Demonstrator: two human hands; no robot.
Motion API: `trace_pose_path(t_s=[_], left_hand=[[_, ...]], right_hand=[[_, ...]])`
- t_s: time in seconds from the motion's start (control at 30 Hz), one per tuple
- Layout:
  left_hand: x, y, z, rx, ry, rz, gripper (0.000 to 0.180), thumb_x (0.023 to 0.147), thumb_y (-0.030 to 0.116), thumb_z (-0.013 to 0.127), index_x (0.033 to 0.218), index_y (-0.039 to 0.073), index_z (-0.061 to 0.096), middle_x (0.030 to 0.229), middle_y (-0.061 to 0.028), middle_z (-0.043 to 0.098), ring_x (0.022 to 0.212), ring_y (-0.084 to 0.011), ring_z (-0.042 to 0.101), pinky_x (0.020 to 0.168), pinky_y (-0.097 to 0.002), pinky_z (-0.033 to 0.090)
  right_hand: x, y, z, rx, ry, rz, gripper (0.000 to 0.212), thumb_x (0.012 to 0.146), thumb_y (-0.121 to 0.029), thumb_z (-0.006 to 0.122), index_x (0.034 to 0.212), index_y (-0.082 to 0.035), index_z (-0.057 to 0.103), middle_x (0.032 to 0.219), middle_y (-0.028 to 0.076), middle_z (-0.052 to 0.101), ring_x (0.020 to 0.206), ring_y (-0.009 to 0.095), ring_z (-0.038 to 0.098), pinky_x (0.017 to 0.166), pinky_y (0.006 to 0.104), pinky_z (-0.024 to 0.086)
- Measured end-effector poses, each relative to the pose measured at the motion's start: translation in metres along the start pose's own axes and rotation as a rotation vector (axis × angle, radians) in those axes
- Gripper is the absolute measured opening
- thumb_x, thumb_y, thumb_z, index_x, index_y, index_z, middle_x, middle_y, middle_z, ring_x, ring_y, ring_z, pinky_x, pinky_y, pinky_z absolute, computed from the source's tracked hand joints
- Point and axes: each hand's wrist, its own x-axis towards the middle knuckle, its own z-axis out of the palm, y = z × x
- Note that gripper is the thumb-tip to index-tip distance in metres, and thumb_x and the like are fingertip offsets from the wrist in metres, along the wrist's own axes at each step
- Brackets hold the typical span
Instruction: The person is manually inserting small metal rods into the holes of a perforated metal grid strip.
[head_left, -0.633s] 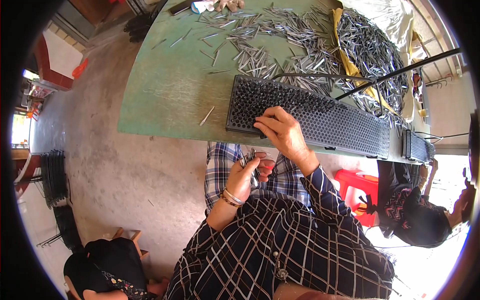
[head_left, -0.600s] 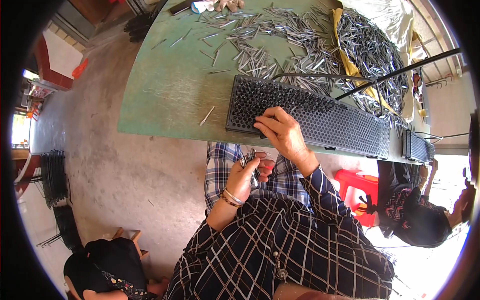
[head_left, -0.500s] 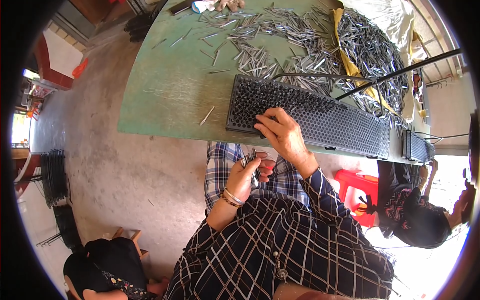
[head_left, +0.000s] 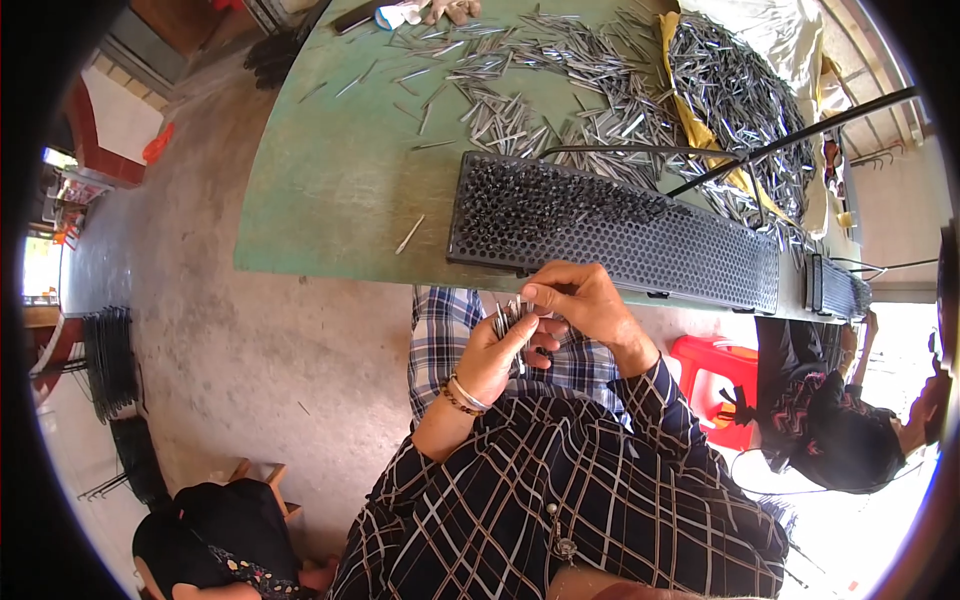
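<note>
My left hand (head_left: pixel 490 358) is closed around a bunch of slim metal pieces (head_left: pixel 508 318), held upright over my lap with their tips above the thumb. At the top of that bunch, my right hand (head_left: pixel 590 305) pinches with thumb and forefinger at one piece's end; the fingers partly cover it. Just beyond both hands lies a long black perforated tray (head_left: pixel 690 255) along the table edge. Dark ends of pieces fill many holes on its left part, while the holes toward the right show bare.
Loose metal pieces (head_left: pixel 500 120) are strewn across the green table (head_left: pixel 330 200), with a larger heap (head_left: pixel 740 100) on cloth at right. One single piece (head_left: pixel 410 235) lies left of the tray. A black metal bar (head_left: pixel 800 140) crosses above. A red stool (head_left: pixel 715 385) and two other people are nearby.
My right hand has come back from the tray's near left part to the bunch in my left hand. The left hand has stayed nearly in place.
</note>
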Motion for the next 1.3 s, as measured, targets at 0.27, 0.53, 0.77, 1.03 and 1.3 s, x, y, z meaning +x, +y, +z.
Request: trace_pose_path(t_s=[0.27,0.53,0.77,1.03,1.3], left_hand=[[0.009,-0.006,-0.001,-0.026,0.078,-0.021,0.036,0.096,0.029,0.052,0.116,-0.001,0.055,0.1,-0.0136,0.067,0.081,-0.015,0.065,0.061,-0.0256,0.053],[0.007,-0.012,-0.003,0.004,0.075,-0.044,0.035,0.097,0.027,0.05,0.116,-0.001,0.055,0.098,-0.0134,0.067,0.08,-0.0147,0.065,0.061,-0.0256,0.053],[0.006,-0.014,-0.003,0.013,0.07,-0.064,0.034,0.097,0.027,0.049,0.115,-0.001,0.056,0.097,-0.0124,0.067,0.076,-0.0132,0.064,0.057,-0.0245,0.051],[0.006,-0.015,-0.005,0.024,0.056,-0.064,0.034,0.097,0.026,0.049,0.116,-0.001,0.056,0.097,-0.0126,0.068,0.075,-0.0123,0.063,0.056,-0.0242,0.052],[0.006,-0.018,-0.008,-0.003,0.036,-0.07,0.033,0.097,0.023,0.049,0.117,-0.002,0.055,0.098,-0.0131,0.068,0.074,-0.0117,0.063,0.056,-0.0245,0.052]], right_hand=[[0.01,-0.019,-0.01,-0.056,0.462,-0.125,0.021,0.089,-0.017,0.065,0.096,0.003,0.067,0.075,0.002,0.063,0.062,0.005,0.053,0.054,0.0199,0.044],[0.037,0.0,0.003,-0.293,0.572,-0.398,0.013,0.087,-0.011,0.066,0.095,-0.001,0.067,0.078,0.003,0.062,0.063,0.006,0.053,0.055,0.0205,0.043],[0.034,-0.006,0.0,-0.637,0.478,-0.613,0.012,0.081,-0.007,0.066,0.092,-0.002,0.066,0.087,0.011,0.063,0.074,0.029,0.062,0.065,0.0356,0.05],[0.032,-0.002,0.003,-0.653,0.442,-0.539,0.015,0.081,-0.005,0.067,0.095,-0.002,0.067,0.092,0.01,0.062,0.072,0.023,0.062,0.062,0.0309,0.051],[0.026,0.001,0.01,-0.556,0.423,-0.44,0.017,0.082,-0.006,0.068,0.098,-0.002,0.068,0.092,0.008,0.059,0.065,0.017,0.059,0.056,0.0273,0.048]])
